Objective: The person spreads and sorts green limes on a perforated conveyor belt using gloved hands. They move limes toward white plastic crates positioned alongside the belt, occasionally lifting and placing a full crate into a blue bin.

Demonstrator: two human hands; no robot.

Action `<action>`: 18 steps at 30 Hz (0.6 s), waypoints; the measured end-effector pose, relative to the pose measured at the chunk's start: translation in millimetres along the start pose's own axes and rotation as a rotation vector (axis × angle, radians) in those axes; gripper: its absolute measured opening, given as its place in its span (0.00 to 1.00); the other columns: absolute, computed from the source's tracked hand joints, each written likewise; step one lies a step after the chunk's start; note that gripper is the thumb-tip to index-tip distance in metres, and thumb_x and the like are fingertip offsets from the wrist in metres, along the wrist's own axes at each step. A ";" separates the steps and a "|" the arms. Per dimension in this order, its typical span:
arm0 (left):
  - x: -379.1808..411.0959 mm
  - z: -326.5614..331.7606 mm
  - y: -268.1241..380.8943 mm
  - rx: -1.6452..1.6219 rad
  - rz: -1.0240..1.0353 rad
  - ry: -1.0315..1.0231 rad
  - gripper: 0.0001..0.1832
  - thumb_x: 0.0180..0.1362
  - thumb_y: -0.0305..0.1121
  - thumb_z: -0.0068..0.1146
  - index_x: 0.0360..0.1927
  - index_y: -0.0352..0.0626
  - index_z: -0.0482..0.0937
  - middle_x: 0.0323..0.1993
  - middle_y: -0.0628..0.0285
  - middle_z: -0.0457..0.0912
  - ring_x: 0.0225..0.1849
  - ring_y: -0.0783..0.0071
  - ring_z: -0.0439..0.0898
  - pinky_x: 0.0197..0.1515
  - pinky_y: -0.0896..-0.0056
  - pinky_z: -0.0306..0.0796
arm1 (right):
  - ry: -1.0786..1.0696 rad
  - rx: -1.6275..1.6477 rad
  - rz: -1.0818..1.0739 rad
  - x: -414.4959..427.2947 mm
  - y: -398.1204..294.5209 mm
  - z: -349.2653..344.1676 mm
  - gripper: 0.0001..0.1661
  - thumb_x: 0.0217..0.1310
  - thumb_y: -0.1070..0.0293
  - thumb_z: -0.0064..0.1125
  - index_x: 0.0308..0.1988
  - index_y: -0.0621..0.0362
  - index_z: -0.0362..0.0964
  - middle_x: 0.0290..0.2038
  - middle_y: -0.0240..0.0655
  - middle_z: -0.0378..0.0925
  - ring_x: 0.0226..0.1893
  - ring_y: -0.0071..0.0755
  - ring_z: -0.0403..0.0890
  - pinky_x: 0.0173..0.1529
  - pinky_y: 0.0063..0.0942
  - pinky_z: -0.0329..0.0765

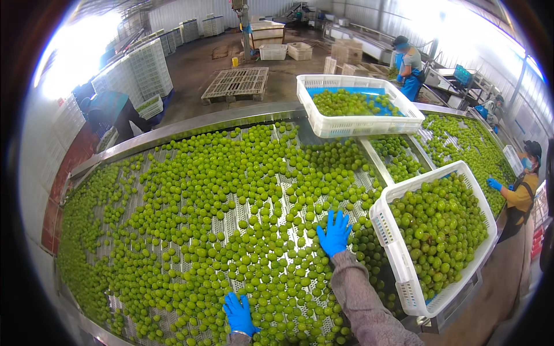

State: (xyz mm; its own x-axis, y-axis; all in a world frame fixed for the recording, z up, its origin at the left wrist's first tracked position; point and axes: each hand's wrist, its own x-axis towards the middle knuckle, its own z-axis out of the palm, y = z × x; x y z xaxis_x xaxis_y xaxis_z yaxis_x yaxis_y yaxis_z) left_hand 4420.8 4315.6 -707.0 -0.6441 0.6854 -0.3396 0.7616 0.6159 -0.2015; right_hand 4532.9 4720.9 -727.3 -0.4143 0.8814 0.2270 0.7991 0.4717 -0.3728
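Small round green fruits (225, 173), plum-like, lie loose across a perforated metal conveyor (242, 212) in front of me. My right hand (334, 235), in a blue glove, is palm down over the fruits with its fingers spread. Nothing is visible in its grasp. Nearer to me, my left hand (239, 313), also blue-gloved, rests low among the fruits with its fingers apart. What lies under either palm is hidden. To the right of my right hand, a white plastic crate (391, 259) holds many duller, yellowish-green fruits (437, 225).
A second white crate (363, 126), blue inside, straddles the far edge with fewer fruits. A metal bar (375, 160) divides the belt. Co-workers stand at right (521, 190) and beyond the belt (409, 69); another person (110, 108) bends by stacked crates (149, 69). A pallet (238, 82) lies behind.
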 end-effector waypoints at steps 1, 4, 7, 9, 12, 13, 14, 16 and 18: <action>-0.9 4.4 -1.7 -0.018 0.005 0.039 0.78 0.22 0.65 0.80 0.75 0.39 0.49 0.74 0.28 0.35 0.74 0.25 0.37 0.70 0.27 0.43 | -0.026 0.024 -0.011 -14.4 3.0 -4.4 0.50 0.64 0.42 0.53 0.74 0.52 0.43 0.74 0.53 0.42 0.73 0.67 0.41 0.71 0.67 0.42; -5.9 4.9 -2.5 -0.007 -0.001 0.048 0.78 0.24 0.64 0.80 0.76 0.40 0.46 0.74 0.29 0.34 0.75 0.28 0.36 0.72 0.30 0.44 | -0.036 0.056 -0.045 -65.1 14.4 -22.1 0.50 0.64 0.45 0.54 0.75 0.51 0.41 0.74 0.55 0.41 0.73 0.67 0.40 0.71 0.67 0.43; -8.7 7.8 -1.5 0.013 -0.042 0.042 0.78 0.25 0.65 0.79 0.76 0.42 0.44 0.74 0.30 0.33 0.76 0.30 0.35 0.72 0.33 0.44 | -0.124 0.081 -0.067 -111.8 28.4 -44.1 0.50 0.64 0.46 0.55 0.75 0.51 0.41 0.74 0.57 0.41 0.74 0.65 0.39 0.71 0.66 0.42; -11.5 13.7 -0.9 0.006 -0.044 0.079 0.78 0.26 0.65 0.78 0.77 0.45 0.43 0.75 0.31 0.33 0.76 0.31 0.36 0.72 0.32 0.42 | -0.110 0.039 -0.163 -137.2 40.4 -59.8 0.49 0.64 0.47 0.56 0.74 0.51 0.43 0.73 0.57 0.42 0.74 0.65 0.40 0.72 0.65 0.41; -29.8 12.2 -1.8 -0.097 -0.037 0.090 0.74 0.32 0.63 0.77 0.77 0.47 0.42 0.75 0.33 0.34 0.77 0.35 0.36 0.71 0.28 0.39 | -0.157 0.066 -0.145 -171.6 58.8 -75.8 0.48 0.64 0.47 0.56 0.74 0.48 0.45 0.73 0.58 0.43 0.74 0.65 0.41 0.72 0.65 0.42; -36.7 13.6 -5.3 -0.108 -0.041 0.085 0.72 0.34 0.63 0.76 0.77 0.47 0.42 0.75 0.34 0.35 0.77 0.36 0.35 0.71 0.28 0.39 | -0.154 0.058 -0.125 -180.3 61.4 -82.2 0.48 0.63 0.47 0.56 0.74 0.48 0.45 0.73 0.57 0.43 0.74 0.66 0.42 0.71 0.65 0.43; -44.6 29.1 -9.4 -0.068 -0.051 0.191 0.70 0.34 0.61 0.77 0.77 0.49 0.45 0.76 0.36 0.37 0.77 0.38 0.38 0.71 0.26 0.39 | -0.155 0.041 -0.110 -186.6 67.8 -81.4 0.49 0.63 0.47 0.57 0.74 0.48 0.45 0.73 0.57 0.43 0.73 0.66 0.43 0.71 0.65 0.44; -53.1 16.3 -5.7 -0.073 -0.076 0.134 0.68 0.41 0.63 0.73 0.78 0.48 0.41 0.76 0.36 0.35 0.77 0.38 0.36 0.71 0.27 0.38 | -0.116 0.011 -0.058 -202.5 97.5 -83.8 0.49 0.62 0.48 0.57 0.74 0.48 0.45 0.73 0.55 0.42 0.73 0.66 0.45 0.71 0.65 0.46; -63.3 15.9 -14.7 -0.129 -0.169 0.116 0.67 0.42 0.63 0.71 0.78 0.50 0.42 0.76 0.36 0.35 0.77 0.38 0.35 0.71 0.27 0.36 | -0.098 0.015 -0.023 -211.6 116.8 -86.3 0.48 0.62 0.49 0.57 0.74 0.49 0.46 0.74 0.55 0.42 0.73 0.66 0.46 0.70 0.65 0.47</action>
State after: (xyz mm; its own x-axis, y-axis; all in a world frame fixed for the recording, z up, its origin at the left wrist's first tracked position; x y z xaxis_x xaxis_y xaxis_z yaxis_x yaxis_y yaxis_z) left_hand 4451.5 4257.0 -697.2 -0.7712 0.6037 -0.2020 0.6317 0.7651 -0.1252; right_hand 4751.6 4587.2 -741.2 -0.4739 0.8682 0.1473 0.7822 0.4919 -0.3824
